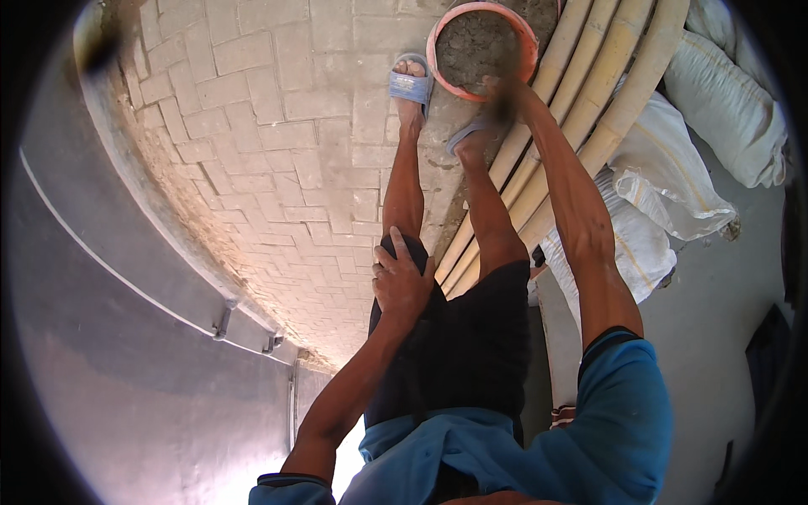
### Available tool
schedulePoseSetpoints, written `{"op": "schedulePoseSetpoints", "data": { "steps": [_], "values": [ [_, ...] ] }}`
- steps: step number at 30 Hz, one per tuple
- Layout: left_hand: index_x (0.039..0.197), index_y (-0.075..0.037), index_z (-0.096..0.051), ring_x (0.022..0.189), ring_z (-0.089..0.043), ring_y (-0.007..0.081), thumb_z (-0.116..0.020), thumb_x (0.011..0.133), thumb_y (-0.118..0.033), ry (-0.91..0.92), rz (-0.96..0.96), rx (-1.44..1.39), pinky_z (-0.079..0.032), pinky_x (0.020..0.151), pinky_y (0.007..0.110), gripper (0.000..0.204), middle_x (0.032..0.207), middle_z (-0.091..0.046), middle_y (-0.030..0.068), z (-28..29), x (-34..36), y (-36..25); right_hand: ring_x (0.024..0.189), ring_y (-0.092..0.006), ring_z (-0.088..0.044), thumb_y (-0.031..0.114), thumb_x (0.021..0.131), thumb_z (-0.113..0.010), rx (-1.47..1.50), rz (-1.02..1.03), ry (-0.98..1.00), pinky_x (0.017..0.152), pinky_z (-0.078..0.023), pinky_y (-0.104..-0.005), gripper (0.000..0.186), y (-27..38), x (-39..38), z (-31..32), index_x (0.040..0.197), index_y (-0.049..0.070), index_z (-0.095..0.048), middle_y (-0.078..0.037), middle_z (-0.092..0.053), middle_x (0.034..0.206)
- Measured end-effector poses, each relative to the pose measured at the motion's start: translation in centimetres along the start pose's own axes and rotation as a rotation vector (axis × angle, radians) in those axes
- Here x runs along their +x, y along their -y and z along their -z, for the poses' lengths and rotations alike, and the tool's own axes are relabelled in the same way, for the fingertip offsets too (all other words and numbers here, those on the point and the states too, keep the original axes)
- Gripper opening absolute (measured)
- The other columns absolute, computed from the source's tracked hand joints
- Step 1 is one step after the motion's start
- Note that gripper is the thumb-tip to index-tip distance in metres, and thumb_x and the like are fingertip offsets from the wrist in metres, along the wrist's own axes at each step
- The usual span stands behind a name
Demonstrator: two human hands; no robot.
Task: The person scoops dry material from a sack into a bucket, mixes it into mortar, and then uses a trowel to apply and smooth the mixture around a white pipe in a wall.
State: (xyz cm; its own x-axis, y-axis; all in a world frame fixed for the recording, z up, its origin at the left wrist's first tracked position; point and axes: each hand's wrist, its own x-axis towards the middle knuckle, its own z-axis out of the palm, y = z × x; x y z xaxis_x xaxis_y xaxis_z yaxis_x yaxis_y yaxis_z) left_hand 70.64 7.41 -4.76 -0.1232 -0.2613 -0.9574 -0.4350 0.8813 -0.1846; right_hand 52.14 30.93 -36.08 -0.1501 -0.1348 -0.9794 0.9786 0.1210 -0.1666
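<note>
My left hand (401, 282) rests on my left knee, its fingers spread over the hem of the black shorts (471, 353). Ahead of me stands a round orange-red bucket (434, 49) holding grey wet mortar (478, 46). My right arm stretches out to the bucket's near right rim, where my right hand (515, 94) is. A dark blur covers most of that hand, so I cannot make out what its fingers hold, if anything. My left foot in a blue-grey slide sandal (410, 84) stands just left of the bucket; the other sandal (465, 135) is nearer.
Several thick bamboo poles (581, 93) run along my right, close by the bucket and my leg. Beyond them lie white woven sacks (665, 160). Interlocking paving bricks (278, 109) cover the ground to the left, bordered by a grey wall (151, 353) with a thin pipe.
</note>
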Motion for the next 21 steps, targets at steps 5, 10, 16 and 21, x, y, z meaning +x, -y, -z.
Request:
{"op": "schedulePoseSetpoints", "data": {
  "steps": [5, 10, 16, 21],
  "values": [
    [0.163, -0.009, -0.015, 0.120, -0.055, 0.0501, -0.066, 0.093, -0.050, 0.057, -0.024, -0.018, -0.052, 0.096, 0.056, 0.096, 0.147, -0.035, 0.0330, 2.2, -0.4, -0.2, 0.052, -0.0076, -0.050, 0.023, 0.107, -0.053, 1.009, -0.106, 0.096, 0.038, -0.043, -0.0196, 0.051, 1.1, -4.5, -0.4, 0.143, -0.009, -0.035, -0.010, -0.054, 0.081],
    [0.162, -0.009, -0.017, 0.114, -0.058, 0.0506, -0.069, 0.091, -0.050, -0.003, -0.052, -0.004, -0.052, 0.093, 0.058, 0.097, 0.140, -0.040, 0.0331, 1.9, -0.2, 0.0, 0.049, -0.0079, -0.047, 0.022, 0.108, -0.051, 1.406, -0.128, 0.520, 0.039, -0.045, -0.0206, 0.047, -1.0, -5.2, 3.1, 0.140, -0.010, -0.038, -0.009, -0.055, 0.081],
    [0.163, -0.010, -0.015, 0.122, -0.054, 0.0526, -0.067, 0.091, -0.051, 0.008, -0.011, -0.052, -0.050, 0.098, 0.058, 0.097, 0.146, -0.036, 0.0351, 1.1, -0.5, 0.0, 0.049, -0.0103, -0.054, 0.030, 0.104, -0.057, 0.007, -0.061, -0.125, 0.039, -0.047, -0.0253, 0.034, 5.7, -13.2, 2.1, 0.109, -0.003, -0.061, -0.006, -0.059, 0.076],
    [0.163, -0.011, -0.013, 0.129, -0.049, 0.0539, -0.065, 0.093, -0.051, 0.106, 0.003, -0.079, -0.048, 0.102, 0.058, 0.096, 0.151, -0.032, 0.0359, 1.4, -0.2, 0.3, 0.083, -0.0330, -0.075, 0.024, 0.093, -0.064, -1.351, 0.415, -0.453, 0.072, -0.061, -0.0446, 0.028, 3.2, -3.4, 0.4, 0.100, -0.002, -0.071, -0.020, -0.072, 0.094]
  ]
}}
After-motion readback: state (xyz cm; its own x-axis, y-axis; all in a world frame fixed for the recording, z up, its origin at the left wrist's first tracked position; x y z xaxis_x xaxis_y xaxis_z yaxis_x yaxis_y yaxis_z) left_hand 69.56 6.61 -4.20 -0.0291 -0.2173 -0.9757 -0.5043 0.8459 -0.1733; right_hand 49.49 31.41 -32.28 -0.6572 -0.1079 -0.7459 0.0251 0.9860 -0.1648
